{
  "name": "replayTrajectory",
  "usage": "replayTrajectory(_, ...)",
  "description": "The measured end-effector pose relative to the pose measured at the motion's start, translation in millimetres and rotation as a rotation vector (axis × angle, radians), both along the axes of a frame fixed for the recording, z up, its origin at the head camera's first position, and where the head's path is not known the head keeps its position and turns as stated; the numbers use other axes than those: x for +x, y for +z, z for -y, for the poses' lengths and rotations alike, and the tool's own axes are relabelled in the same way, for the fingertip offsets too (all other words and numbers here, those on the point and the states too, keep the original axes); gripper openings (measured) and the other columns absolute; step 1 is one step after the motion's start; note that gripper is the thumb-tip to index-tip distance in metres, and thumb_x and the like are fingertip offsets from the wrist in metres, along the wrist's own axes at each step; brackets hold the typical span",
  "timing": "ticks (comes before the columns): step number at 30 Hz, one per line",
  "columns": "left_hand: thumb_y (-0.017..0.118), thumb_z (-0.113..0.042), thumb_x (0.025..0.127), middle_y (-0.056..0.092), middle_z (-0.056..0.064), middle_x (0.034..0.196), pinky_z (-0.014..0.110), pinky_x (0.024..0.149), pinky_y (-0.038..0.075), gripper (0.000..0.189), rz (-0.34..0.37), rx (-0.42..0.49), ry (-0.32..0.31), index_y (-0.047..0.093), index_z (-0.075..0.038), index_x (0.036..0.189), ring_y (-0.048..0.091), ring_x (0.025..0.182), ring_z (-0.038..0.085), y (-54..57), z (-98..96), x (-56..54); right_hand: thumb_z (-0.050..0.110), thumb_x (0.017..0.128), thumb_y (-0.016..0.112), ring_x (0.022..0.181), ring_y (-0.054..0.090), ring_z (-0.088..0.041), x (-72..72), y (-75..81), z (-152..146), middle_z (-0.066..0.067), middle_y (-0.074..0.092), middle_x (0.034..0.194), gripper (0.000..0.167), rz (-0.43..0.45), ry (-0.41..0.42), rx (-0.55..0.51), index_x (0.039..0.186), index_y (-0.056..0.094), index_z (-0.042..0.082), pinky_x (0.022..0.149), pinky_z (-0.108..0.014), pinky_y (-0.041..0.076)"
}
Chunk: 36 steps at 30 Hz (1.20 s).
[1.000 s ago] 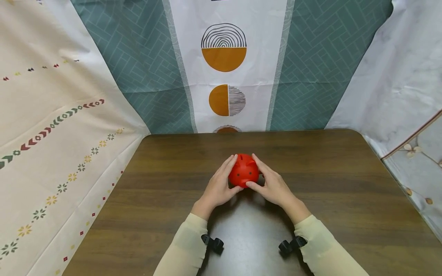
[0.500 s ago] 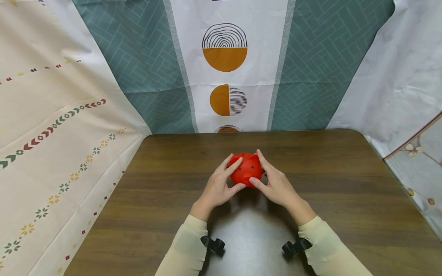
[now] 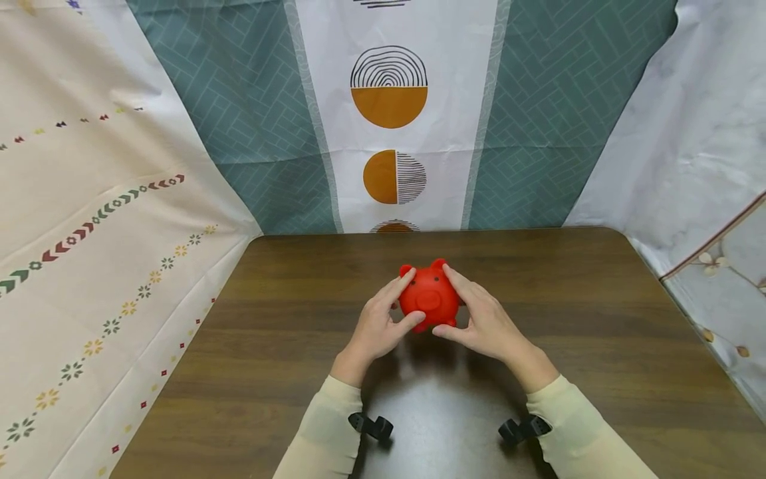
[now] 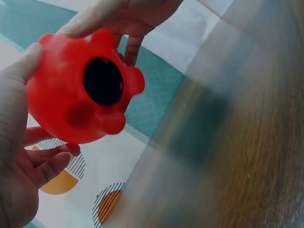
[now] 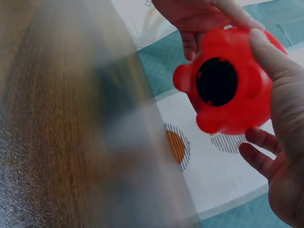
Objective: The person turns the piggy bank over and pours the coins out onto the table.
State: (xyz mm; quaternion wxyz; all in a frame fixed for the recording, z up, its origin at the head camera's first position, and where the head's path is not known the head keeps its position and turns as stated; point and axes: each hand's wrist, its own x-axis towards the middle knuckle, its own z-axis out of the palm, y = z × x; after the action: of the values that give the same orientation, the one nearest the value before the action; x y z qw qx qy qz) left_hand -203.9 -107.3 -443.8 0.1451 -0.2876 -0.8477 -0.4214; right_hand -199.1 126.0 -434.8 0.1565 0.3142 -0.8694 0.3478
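Note:
A round red piggy bank is held up between both hands, over the middle of the tabletop. Its snout, eyes and ears face the head camera. My left hand grips its left side, thumb low by the snout and fingers along the cheek. On the other side my right hand grips it, fingertips near the ear and thumb at the lower edge. Both wrist views look at its underside, where a round black plug sits among stubby feet. The coin slot is hidden in the head view.
Below is a brown wood-grain table with a glossy reflection near the person. Hanging cloths stand behind and beside it: a green and white one at the back, a cream patterned one left, a white one right.
The piggy bank has tilted back, so its snout has risen toward the head camera and the top slot has gone from sight. Both hands have shifted their fingers on it; the right moved slightly right.

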Motion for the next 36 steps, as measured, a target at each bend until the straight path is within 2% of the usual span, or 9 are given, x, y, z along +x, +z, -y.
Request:
replayTrajectory(5, 0.063, -0.042, 0.091, 0.052, -0.004, 0.137, 0.035, 0.076, 0.052, 0.066, -0.027, 0.04, -0.006, 0.034, -0.029, 0.15, 0.054, 0.1, 0.012, 1.1, -1.2, -0.4, 0.039, 0.07, 0.086, 0.13, 0.043, -0.028, 0.7, -0.4, 0.6, -0.001, 0.033, 0.153, 0.107, -0.066, 0.037, -0.016, 0.154, 0.022, 0.019, 0.1, -0.051, 0.042)
replayTrajectory(12, 0.061, -0.047, 0.091, 0.053, -0.005, 0.134, 0.037, 0.075, 0.053, 0.066, -0.017, 0.047, -0.001, 0.035, -0.03, 0.149, 0.054, 0.098, 0.011, 2.6, -1.3, 0.3, 0.023, 0.066, 0.09, 0.129, 0.045, -0.027, -2.1, -2.6, 1.2, -0.005, 0.039, 0.15, 0.108, -0.155, 0.041, -0.015, 0.153, 0.026, 0.014, 0.1, -0.05, 0.042)
replayTrajectory(18, 0.057, -0.057, 0.089, 0.058, -0.003, 0.128, 0.031, 0.071, 0.053, 0.068, -0.028, 0.046, 0.035, 0.038, -0.029, 0.148, 0.055, 0.093, 0.011, 4.0, -3.8, 0.5, 0.022, 0.069, 0.088, 0.129, 0.045, -0.028, -2.3, -5.2, 1.4, -0.005, 0.04, 0.149, 0.103, -0.149, 0.02, -0.034, 0.152, 0.028, 0.015, 0.099, -0.05, 0.044)
replayTrajectory(22, 0.053, -0.063, 0.089, 0.059, -0.001, 0.126, 0.035, 0.071, 0.054, 0.07, -0.032, 0.029, 0.038, 0.037, -0.028, 0.148, 0.054, 0.092, 0.011, 3.7, -5.2, 1.1, 0.023, 0.069, 0.088, 0.125, 0.049, -0.028, -1.5, -7.3, 1.5, -0.006, 0.042, 0.148, 0.101, -0.134, -0.001, -0.053, 0.151, 0.03, 0.016, 0.095, -0.048, 0.047)
replayTrajectory(25, 0.053, -0.062, 0.089, 0.059, 0.0, 0.125, 0.039, 0.071, 0.054, 0.072, -0.038, 0.015, 0.037, 0.036, -0.027, 0.149, 0.054, 0.093, 0.012, 3.8, -6.0, 2.0, 0.024, 0.069, 0.088, 0.123, 0.051, -0.026, -1.1, -8.5, 1.5, -0.005, 0.043, 0.147, 0.101, -0.124, -0.013, -0.061, 0.151, 0.03, 0.018, 0.093, -0.047, 0.049)
replayTrajectory(31, 0.055, -0.06, 0.088, 0.061, -0.001, 0.12, 0.032, 0.075, 0.052, 0.072, -0.052, -0.015, 0.053, 0.033, -0.029, 0.15, 0.052, 0.099, 0.012, 4.7, -6.6, 3.1, 0.026, 0.07, 0.087, 0.123, 0.051, -0.026, -2.2, -9.7, 1.5, -0.005, 0.043, 0.147, 0.1, -0.121, -0.021, -0.06, 0.152, 0.03, 0.019, 0.092, -0.046, 0.05)
replayTrajectory(36, 0.059, -0.059, 0.087, 0.058, -0.003, 0.126, 0.031, 0.078, 0.052, 0.076, -0.037, -0.019, 0.036, 0.029, -0.031, 0.151, 0.049, 0.105, 0.013, 5.4, -7.3, 3.7, 0.027, 0.07, 0.087, 0.122, 0.052, -0.025, -1.9, -10.7, 1.4, -0.005, 0.045, 0.146, 0.1, -0.11, -0.035, -0.064, 0.152, 0.03, 0.021, 0.09, -0.046, 0.051)
